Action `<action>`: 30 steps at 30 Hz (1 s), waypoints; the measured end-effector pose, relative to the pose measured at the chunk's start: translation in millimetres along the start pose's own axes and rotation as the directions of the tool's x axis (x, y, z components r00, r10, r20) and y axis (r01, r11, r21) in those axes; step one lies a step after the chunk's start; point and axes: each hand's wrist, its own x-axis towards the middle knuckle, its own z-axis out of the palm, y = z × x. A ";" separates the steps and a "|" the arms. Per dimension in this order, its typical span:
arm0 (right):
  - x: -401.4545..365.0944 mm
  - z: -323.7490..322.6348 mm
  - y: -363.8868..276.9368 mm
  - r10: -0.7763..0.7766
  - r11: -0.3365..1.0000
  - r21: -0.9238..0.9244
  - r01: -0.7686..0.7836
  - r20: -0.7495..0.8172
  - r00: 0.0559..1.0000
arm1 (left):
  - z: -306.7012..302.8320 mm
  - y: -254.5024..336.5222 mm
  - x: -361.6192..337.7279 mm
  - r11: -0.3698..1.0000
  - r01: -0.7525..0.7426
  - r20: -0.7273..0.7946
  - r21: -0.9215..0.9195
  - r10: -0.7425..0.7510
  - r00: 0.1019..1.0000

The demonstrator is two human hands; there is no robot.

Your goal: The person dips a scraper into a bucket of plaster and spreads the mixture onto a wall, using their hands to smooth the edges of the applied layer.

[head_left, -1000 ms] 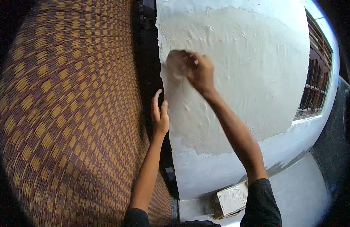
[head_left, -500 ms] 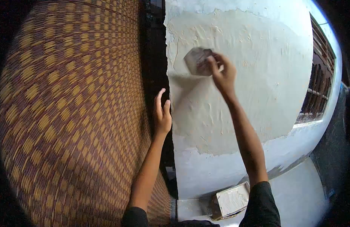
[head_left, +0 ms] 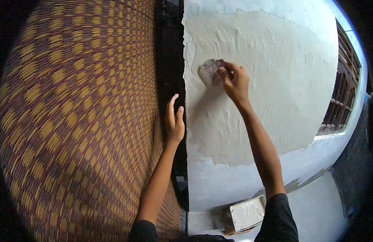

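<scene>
My right hand (head_left: 237, 84) pinches a flat putty scraper (head_left: 210, 71), its blade smeared grey and its upper part dark reddish. The blade lies close against a large patch of wet cream putty (head_left: 271, 80) on the white wall, near the patch's left side. Ridges and small drips mark the putty's surface. My left hand (head_left: 175, 121) is open beside the wall's left edge, thumb and fingers apart, holding nothing.
A container of cream putty (head_left: 247, 213) stands on the floor (head_left: 311, 205) at the wall's foot. A woven brown and yellow mat (head_left: 81, 121) fills the left side. A dark barred window (head_left: 340, 84) is at the right.
The scraper and right hand have moved slightly down against the wall, and the blade's tilt has changed. My left hand stays open in nearly the same place. The view has shifted a little.
</scene>
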 end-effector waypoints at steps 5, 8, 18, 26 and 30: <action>-1.1 -5.2 3.3 0.112 0.964 0.261 -0.060 -0.188 0.976 | -1.0 -5.6 -2.0 1.000 -0.004 0.007 0.014 0.003 1.000; -18.8 1.3 -10.6 -0.130 0.992 -0.001 0.130 -0.002 0.992 | 1.0 -4.4 -1.5 1.000 0.003 0.008 0.010 -0.003 1.000; -19.7 13.6 -18.4 -0.124 0.989 0.069 0.130 -0.093 0.988 | 2.5 -3.9 -1.0 1.000 0.005 0.014 -0.001 -0.005 1.000; 17.3 -30.0 19.5 0.343 0.910 0.377 -0.172 -0.449 0.825 | -5.6 -4.6 -1.4 0.999 -0.017 0.007 0.039 0.016 1.000; -13.1 0.9 -20.9 0.041 0.958 0.287 0.008 -0.162 0.986 | 8.4 5.1 -0.1 1.000 -0.009 0.016 0.021 0.009 1.000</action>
